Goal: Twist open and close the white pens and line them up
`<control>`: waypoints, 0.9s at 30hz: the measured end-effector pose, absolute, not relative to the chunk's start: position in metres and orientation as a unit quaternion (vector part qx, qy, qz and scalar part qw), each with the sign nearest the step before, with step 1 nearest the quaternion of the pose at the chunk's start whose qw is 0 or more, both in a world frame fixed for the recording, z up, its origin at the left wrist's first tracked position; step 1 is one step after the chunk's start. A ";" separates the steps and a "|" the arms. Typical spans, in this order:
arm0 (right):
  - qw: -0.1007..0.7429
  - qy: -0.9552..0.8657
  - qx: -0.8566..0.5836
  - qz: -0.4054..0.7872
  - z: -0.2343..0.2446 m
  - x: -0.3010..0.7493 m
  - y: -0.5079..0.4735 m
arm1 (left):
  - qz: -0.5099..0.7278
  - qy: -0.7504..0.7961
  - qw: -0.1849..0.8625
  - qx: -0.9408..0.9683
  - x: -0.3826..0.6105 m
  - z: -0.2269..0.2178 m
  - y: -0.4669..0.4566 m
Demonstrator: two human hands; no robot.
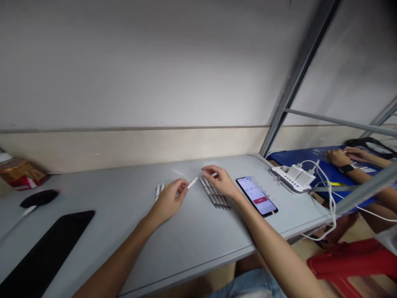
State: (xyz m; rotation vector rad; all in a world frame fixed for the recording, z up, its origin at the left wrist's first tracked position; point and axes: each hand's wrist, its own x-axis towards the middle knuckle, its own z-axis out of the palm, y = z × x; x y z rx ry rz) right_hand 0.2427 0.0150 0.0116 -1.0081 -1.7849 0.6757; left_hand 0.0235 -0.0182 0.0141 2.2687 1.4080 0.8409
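Pinched between the fingertips of my left hand (pixel 172 196) is a slim white pen piece (pixel 192 183), its pointed end aimed up and to the right. Two white pen-like pieces (pixel 157 192) lie on the table partly behind that hand. My right hand (pixel 219 180) hovers at the upper end of a row of several grey-and-white pens (pixel 214 195), fingers curved and apart, with nothing visible in them. The pens lie side by side, slanting; the right hand and wrist cover part of the row.
Right of the pens lies a phone (pixel 257 196) with a lit timer screen. Behind it is a power strip (pixel 291 180) with plugs and white cables. A black tablet-like slab (pixel 49 252), a black oval object (pixel 39 198) and a jar (pixel 21 171) sit left. Another person's hands (pixel 339 158) are far right.
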 end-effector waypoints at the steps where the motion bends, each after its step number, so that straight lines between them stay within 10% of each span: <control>1: 0.448 -0.746 -0.391 0.299 0.011 0.240 0.013 | 0.306 0.482 0.198 0.797 0.025 0.016 -0.019; 27: 0.368 -0.634 -0.379 0.565 0.006 0.233 0.013 | 0.253 0.452 -0.046 0.854 0.010 0.005 -0.006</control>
